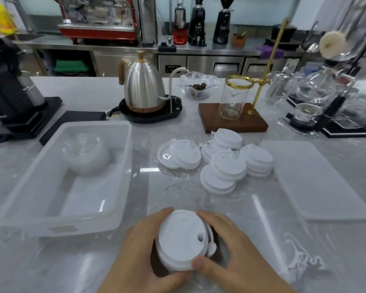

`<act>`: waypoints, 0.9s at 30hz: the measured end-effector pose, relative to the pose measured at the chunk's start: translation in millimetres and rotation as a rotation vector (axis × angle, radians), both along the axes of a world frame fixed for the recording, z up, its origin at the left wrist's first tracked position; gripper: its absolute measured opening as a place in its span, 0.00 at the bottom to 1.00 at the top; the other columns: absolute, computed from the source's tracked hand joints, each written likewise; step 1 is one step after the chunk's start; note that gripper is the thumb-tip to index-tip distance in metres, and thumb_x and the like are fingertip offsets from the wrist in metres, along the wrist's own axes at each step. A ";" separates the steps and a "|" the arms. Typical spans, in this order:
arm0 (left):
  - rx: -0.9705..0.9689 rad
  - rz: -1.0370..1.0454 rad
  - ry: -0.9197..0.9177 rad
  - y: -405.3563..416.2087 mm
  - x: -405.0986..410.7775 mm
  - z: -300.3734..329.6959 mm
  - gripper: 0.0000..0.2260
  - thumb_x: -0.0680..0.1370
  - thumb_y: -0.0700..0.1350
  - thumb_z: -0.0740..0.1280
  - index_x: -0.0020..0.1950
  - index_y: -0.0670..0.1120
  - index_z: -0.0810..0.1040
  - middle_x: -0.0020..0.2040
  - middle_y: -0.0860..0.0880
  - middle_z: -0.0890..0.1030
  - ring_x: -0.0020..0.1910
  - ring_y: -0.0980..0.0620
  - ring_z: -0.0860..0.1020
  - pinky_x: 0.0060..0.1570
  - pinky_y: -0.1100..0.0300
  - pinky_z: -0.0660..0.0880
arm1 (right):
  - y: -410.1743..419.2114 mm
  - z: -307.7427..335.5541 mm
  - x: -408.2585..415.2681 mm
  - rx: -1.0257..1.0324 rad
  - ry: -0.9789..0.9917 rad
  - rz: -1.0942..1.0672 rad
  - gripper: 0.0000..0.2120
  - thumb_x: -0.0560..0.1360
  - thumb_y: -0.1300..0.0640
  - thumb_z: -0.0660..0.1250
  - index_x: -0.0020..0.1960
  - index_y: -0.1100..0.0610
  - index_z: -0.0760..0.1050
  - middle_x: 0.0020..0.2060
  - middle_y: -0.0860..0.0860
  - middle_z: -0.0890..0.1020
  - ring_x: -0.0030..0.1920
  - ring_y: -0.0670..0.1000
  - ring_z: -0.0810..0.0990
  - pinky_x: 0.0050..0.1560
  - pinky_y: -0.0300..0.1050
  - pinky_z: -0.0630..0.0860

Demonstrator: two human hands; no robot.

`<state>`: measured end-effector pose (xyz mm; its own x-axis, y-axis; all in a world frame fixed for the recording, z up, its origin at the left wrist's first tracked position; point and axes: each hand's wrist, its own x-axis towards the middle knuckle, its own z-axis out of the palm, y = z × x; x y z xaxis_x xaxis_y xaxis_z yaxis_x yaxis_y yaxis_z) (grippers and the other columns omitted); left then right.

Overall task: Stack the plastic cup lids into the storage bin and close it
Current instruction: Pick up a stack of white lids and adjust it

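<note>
Partway through: the storage bin (63,178) holds one stack of clear lids (86,154) at its far end. Right of the bin, loose white lids (218,161) wait on the marble surface (199,208), and the bin's cover (317,178) lies beyond them (bin not closed yet). Nearest the camera, the left hand (140,248) and right hand (226,248) each grip a small stack of white lids (182,237), flat discs with a sip hole.
</note>
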<state>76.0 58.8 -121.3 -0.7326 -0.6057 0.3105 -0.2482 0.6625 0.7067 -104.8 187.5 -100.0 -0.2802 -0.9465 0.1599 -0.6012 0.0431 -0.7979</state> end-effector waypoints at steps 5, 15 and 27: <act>0.001 -0.087 0.012 5.5 -22.3 12.1 0.45 0.55 0.62 0.82 0.67 0.78 0.65 0.65 0.76 0.72 0.63 0.74 0.72 0.56 0.66 0.71 | 13.7 -2.9 -16.5 0.017 -0.051 -0.049 0.35 0.66 0.42 0.77 0.69 0.37 0.67 0.64 0.37 0.75 0.67 0.41 0.72 0.62 0.31 0.68; -0.027 -0.074 -0.036 5.7 -36.0 10.4 0.36 0.55 0.62 0.81 0.61 0.64 0.76 0.52 0.67 0.80 0.54 0.64 0.77 0.52 0.62 0.77 | 13.2 -5.2 -19.2 -0.021 -0.092 -0.089 0.34 0.64 0.40 0.77 0.68 0.36 0.69 0.64 0.36 0.75 0.67 0.42 0.73 0.62 0.34 0.70; 0.150 -0.071 0.105 3.0 -27.5 0.6 0.45 0.56 0.61 0.85 0.70 0.66 0.70 0.64 0.65 0.79 0.63 0.65 0.78 0.56 0.77 0.70 | 12.6 -3.0 -19.5 -0.013 -0.214 -0.050 0.40 0.61 0.58 0.80 0.69 0.40 0.70 0.63 0.43 0.80 0.66 0.46 0.77 0.65 0.48 0.75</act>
<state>48.5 61.8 -120.6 -0.7434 -0.5990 0.2977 -0.1240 0.5608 0.8186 -124.3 200.1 -103.0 -0.3553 -0.9289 0.1041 -0.4156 0.0572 -0.9078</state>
